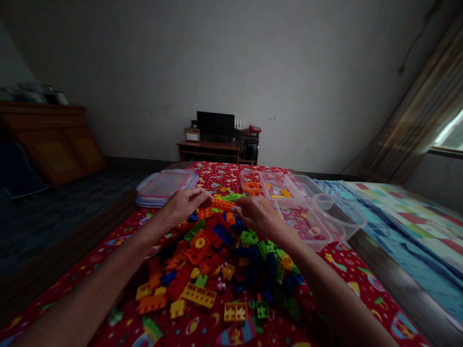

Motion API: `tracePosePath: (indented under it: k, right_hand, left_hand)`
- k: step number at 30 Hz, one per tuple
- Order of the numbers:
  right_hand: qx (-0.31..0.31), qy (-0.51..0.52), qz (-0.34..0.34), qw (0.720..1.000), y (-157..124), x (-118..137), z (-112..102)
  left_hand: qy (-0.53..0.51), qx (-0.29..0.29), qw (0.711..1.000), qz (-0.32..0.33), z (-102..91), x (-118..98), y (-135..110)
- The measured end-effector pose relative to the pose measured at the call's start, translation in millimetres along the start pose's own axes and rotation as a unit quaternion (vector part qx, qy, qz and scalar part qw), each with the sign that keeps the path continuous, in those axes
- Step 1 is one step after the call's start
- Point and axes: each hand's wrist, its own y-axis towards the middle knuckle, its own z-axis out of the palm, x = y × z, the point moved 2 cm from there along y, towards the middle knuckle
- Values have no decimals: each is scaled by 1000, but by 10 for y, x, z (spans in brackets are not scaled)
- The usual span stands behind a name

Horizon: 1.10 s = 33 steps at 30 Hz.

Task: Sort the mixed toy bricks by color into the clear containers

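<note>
Clock face centred on the brick heap, twelve pointing away from the body.

At eleven, over the far part of the heap: left hand [183, 203], palm down, fingers bent and tips drawn in near the thumb, just beside the left end of a long orange toy brick [223, 205]. Pinching it or only hovering there, cannot tell. At one: right hand [260, 214], fingers curled, thumb and forefinger nearly meeting at the brick's right end; gripping or merely touching, cannot tell. At twelve, between both sets of fingertips: the long orange toy brick, with little room sideways.

Beneath, and spreading toward six: heap of toy building bricks [217, 241] in red, orange, yellow, green and blue. Loose at its near edge: a two-cell yellow brick [235, 312] at six, a green brick [262, 310] at five, with red printed tablecloth [206, 332] showing nearer still.

At ten, beyond the left wrist: stack of plastic lids [168, 185], close to the cloth's left edge. At two, close past the right hand: clear plastic bins [320, 244], one rounded and reaching over the cloth's right edge above dark worktop [387, 274]. Between lids and bins: a lane of cloth toward twelve. Farther, at three: blue bedding [415, 250].
</note>
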Motion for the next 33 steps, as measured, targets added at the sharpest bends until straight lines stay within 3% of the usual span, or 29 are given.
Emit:
tracePosePath:
  k: [7,12,17,20,24,28,33]
  right_hand:
    - [-50,-5,68,996,61,-325,-91]
    - [-99,-44,153,982,366,-750,-161]
    - [-91,-96,201,971,764,-1033,-195]
    - [-84,-92,187,974,777,-959,-164]
    - [-57,-56,131,988,565,-687,-44]
    - [-26,-48,73,996,424,-490,120]
    - [32,-67,-38,996,522,-382,410]
  left_hand:
    - [137,-20,990,0,-307,284,107]
    - [213,27,976,31,-229,497,136]
    - [245,56,967,51,-147,497,125]
    - [261,74,960,67,-84,393,91]
    - [257,66,958,111,54,269,33]
    - [232,83,955,166,235,296,3]
    - [216,63,966,127,309,354,20]
